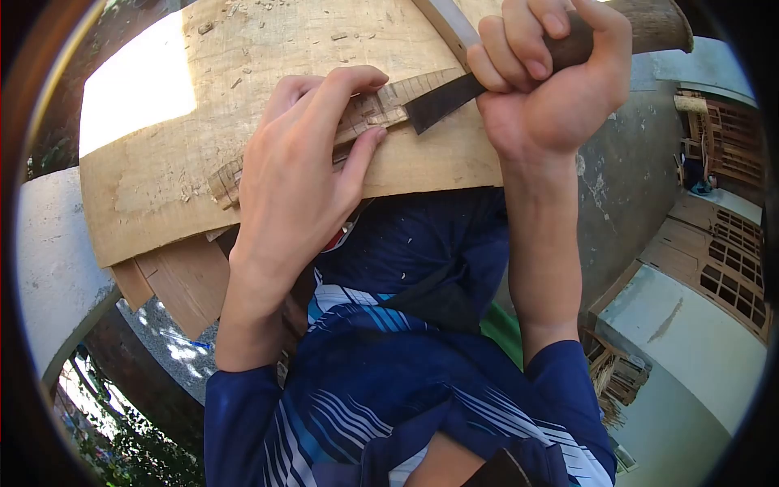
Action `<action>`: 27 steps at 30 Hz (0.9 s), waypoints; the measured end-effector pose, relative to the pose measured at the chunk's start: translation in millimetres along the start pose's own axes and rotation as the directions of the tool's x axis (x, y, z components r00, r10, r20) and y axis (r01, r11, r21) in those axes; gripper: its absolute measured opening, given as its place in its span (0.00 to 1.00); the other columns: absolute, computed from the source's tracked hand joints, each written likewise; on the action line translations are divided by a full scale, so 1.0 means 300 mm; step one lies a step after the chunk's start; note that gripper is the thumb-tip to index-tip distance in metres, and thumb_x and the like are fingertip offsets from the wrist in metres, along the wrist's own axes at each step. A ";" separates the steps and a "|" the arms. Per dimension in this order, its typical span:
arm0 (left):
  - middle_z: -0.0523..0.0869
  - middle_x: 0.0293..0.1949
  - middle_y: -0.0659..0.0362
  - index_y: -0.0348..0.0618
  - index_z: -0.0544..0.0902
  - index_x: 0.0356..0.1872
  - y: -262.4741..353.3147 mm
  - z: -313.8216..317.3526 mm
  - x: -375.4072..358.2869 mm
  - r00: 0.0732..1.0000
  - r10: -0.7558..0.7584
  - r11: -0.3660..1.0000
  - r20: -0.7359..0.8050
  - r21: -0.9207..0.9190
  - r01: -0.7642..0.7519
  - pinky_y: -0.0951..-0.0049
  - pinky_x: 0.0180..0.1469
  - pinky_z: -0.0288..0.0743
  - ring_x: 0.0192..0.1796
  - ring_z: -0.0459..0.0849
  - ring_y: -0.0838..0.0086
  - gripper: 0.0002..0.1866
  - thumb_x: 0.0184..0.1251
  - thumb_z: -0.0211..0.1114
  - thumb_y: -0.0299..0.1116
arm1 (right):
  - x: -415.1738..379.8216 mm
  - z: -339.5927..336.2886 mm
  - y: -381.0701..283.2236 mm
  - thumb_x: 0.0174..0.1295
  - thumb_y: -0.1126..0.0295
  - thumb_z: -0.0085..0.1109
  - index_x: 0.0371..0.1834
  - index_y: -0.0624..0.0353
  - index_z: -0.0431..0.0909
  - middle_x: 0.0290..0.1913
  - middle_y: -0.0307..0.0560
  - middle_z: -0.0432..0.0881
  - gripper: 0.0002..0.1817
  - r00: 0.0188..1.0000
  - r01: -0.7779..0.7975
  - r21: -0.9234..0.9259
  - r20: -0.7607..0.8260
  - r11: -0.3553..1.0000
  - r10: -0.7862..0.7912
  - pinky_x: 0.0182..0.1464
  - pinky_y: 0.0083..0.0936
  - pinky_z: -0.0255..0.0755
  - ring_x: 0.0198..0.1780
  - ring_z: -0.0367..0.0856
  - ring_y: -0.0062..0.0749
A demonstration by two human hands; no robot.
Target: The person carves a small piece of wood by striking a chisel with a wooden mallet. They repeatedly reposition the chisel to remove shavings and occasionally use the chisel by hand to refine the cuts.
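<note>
My right hand (552, 89) is closed around the thick wooden handle (649, 28) of a chisel. Its dark flat blade (442, 104) slants down to the left, and the edge meets a narrow wooden strip (398, 93) with pencil-like lines across it. My left hand (304, 150) presses over that strip, thumb on the near side and fingers on the far side, hiding its middle. The strip's left end (225, 183) shows past the hand. Beneath it lies a pale plywood board (146, 195).
Wood chips (337, 36) are scattered over the board. A straight bar (446, 24) lies near my right fingers. Brown wood pieces (187, 280) stick out under the board's left corner. A low white ledge (57, 252) stands at left; wooden lattice panels (734, 260) stand at right.
</note>
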State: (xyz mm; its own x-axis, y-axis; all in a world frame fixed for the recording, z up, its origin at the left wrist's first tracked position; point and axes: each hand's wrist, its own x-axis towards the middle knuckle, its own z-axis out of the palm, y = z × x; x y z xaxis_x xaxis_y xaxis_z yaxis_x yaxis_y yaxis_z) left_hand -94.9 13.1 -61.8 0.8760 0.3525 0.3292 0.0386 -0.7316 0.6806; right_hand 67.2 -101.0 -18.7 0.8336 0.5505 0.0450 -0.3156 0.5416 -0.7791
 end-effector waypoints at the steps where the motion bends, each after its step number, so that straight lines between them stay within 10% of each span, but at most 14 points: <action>1: 0.88 0.49 0.54 0.42 0.84 0.55 0.000 -0.001 0.000 1.000 0.005 1.000 0.001 0.006 -0.005 0.64 0.56 0.80 0.54 0.86 0.62 0.19 0.63 0.74 0.25 | 0.001 -0.011 0.006 0.72 0.53 0.49 0.22 0.48 0.65 0.11 0.33 0.57 0.20 1.000 0.004 0.018 -0.009 1.000 -0.004 0.14 0.23 0.43 0.11 0.45 0.20; 22: 0.87 0.49 0.54 0.42 0.84 0.56 0.009 -0.072 0.053 0.996 -0.012 0.997 0.091 -0.081 0.019 0.67 0.58 0.80 0.52 0.86 0.64 0.17 0.67 0.69 0.26 | -0.035 0.117 -0.007 0.74 0.52 0.57 0.22 0.49 0.64 0.14 0.30 0.58 0.23 0.988 0.061 -0.207 0.150 0.976 -0.030 0.16 0.20 0.46 0.13 0.50 0.17; 27: 0.89 0.46 0.55 0.38 0.82 0.55 -0.034 -0.123 0.240 0.891 0.448 0.891 -0.070 0.113 -0.439 0.69 0.53 0.79 0.48 0.86 0.70 0.14 0.72 0.62 0.30 | -0.015 0.077 0.013 0.73 0.52 0.59 0.23 0.48 0.66 0.14 0.30 0.58 0.22 0.987 0.071 -0.245 0.156 0.967 -0.033 0.17 0.20 0.47 0.13 0.52 0.17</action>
State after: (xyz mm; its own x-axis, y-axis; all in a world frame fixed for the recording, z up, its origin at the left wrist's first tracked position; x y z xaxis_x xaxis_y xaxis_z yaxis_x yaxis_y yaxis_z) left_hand -49.8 67.4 -20.9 0.7642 0.0273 0.6443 -0.2962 -0.8726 0.3883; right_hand 51.7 -86.7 -7.6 0.7627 0.6246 0.1677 -0.1345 0.4069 -0.9035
